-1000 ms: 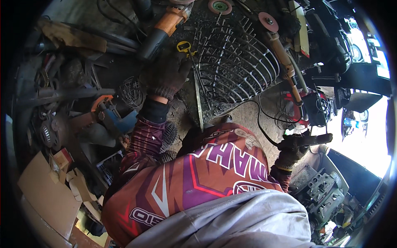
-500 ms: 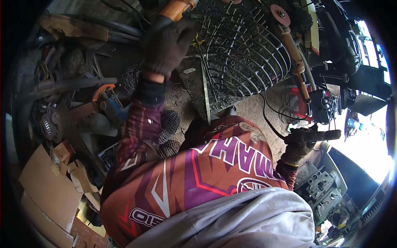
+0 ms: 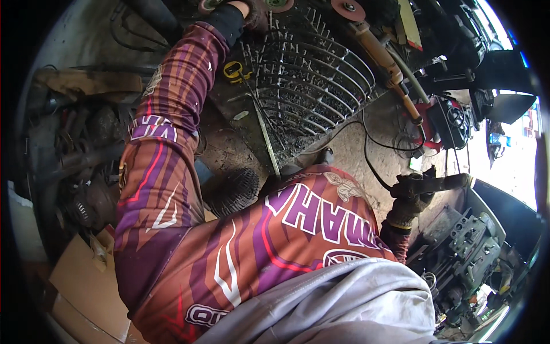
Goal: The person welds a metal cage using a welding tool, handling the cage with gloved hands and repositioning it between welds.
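Your left hand [image 3: 243, 8] has shot up since a second ago, now gloved and stretched past the top edge of the wire grille [image 3: 312, 80], near a grinding disc [image 3: 348, 8]; I can't tell if it's clenched. Your right hand [image 3: 409, 198] stays clamped on a dark tool handle [image 3: 435, 184]. Clutter crowds left; bare floor [image 3: 344, 146] lies below the grille.

I see a curved wire grille [image 3: 309, 86] at twelve o'clock, a yellow clip [image 3: 234, 71] just left of it, a red machine [image 3: 444, 123] at two, cardboard [image 3: 86, 286] at eight.
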### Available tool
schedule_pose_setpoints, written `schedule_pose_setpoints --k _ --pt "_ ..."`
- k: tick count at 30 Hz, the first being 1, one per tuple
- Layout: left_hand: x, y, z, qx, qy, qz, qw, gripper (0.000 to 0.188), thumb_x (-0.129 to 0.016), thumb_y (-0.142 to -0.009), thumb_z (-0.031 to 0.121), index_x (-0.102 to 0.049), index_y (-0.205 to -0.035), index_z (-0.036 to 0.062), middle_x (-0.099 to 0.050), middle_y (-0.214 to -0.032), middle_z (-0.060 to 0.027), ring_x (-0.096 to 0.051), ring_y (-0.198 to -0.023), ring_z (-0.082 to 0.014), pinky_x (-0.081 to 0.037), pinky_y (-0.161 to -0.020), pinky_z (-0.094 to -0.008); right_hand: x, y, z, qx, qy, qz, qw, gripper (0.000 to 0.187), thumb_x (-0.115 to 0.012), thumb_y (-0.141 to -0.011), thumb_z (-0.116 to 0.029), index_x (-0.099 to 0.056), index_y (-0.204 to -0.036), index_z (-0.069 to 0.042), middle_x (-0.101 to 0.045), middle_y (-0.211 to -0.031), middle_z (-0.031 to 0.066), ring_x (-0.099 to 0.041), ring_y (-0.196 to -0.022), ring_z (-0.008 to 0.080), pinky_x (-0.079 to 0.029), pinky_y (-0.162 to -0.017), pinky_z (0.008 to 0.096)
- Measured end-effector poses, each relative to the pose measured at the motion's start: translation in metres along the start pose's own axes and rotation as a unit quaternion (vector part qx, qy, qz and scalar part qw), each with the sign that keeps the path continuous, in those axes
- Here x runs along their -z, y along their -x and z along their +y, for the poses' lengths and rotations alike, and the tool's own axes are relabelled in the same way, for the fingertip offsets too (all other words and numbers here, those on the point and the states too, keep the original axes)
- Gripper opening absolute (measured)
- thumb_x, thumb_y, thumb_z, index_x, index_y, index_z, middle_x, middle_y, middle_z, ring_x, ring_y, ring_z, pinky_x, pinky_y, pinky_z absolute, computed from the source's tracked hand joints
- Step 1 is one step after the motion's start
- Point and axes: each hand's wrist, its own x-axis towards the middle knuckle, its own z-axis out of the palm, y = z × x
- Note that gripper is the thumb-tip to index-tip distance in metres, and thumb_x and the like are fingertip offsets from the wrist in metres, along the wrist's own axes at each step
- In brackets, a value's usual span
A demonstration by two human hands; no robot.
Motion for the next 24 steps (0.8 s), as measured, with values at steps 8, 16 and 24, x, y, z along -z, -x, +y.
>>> schedule_pose_setpoints --k 8,16,24 --pt "0.072 0.067 0.127 -0.054 -0.323 -0.124 0.937 0.023 -0.062 -0.082 0.022 -0.076 -0.098 0.0149 -0.07 -0.11 -0.007 -0.061 -0.112 -0.0208 -0.046 -0.098 -0.0341 0.008 0.016 -0.001 0.018 -0.006 0.049 0.999 0.075 -0.076 -0.083 -0.017 -0.037 -0.144 0.002 -0.064 -0.088 0.0107 -0.066 -0.074 0.0217 -0.06 -0.068 0.043" --pt "0.05 0.041 0.1 -0.006 -0.256 -0.134 0.957 0.041 -0.062 -0.079 0.024 -0.07 -0.115 0.009 -0.064 -0.128 -0.0117 -0.056 -0.124 -0.0259 -0.041 -0.107 -0.0346 0.016 0.007 0.009 0.001 0.015 0.061 0.998 0.062 -0.073 -0.087 -0.02 -0.043 -0.137 0.001 -0.065 -0.087 0.0107 -0.066 -0.073 0.0219 -0.059 -0.067 0.0416" --pt "0.006 0.041 0.055 0.015 -0.257 -0.058 0.965 0.029 -0.062 -0.078 0.022 -0.075 -0.101 0.0099 -0.069 -0.115 -0.0085 -0.061 -0.114 -0.0246 -0.046 -0.099 -0.0361 0.026 0.01 0.017 -0.035 0.013 0.065 0.997 0.071 -0.076 -0.085 -0.023 -0.041 -0.142 -0.002 -0.065 -0.09 0.0097 -0.067 -0.074 0.0214 -0.06 -0.071 0.0433"
